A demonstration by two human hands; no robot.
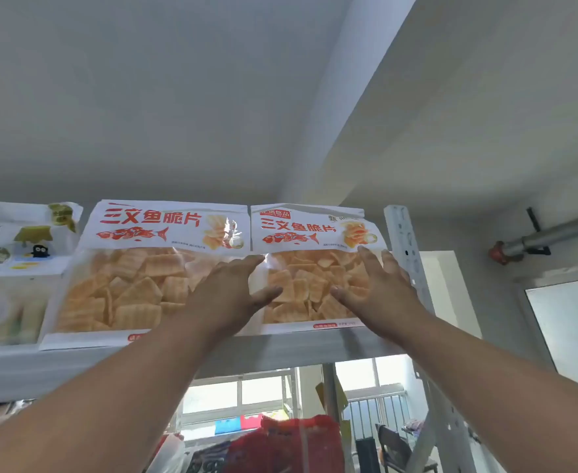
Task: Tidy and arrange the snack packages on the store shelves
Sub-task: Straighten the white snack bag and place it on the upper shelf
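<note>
White ceiling fills the upper half of the frame, crossed by a pale beam toward the upper right. Across the middle runs a grey metal top shelf [280, 349] with a perforated white upright post [404, 244] at its right end. Two white-topped bags of orange fish-shaped crisps stand side by side on it: the larger left bag [144, 268] and the smaller right bag [309, 261]. The left hand [236, 291] and right hand [379, 288] lie with fingers spread and straight at either side of the right bag, gripping nothing. At far left stands a white bag with green print [18, 240]. Red packages [291, 442] show bottom centre.
</note>
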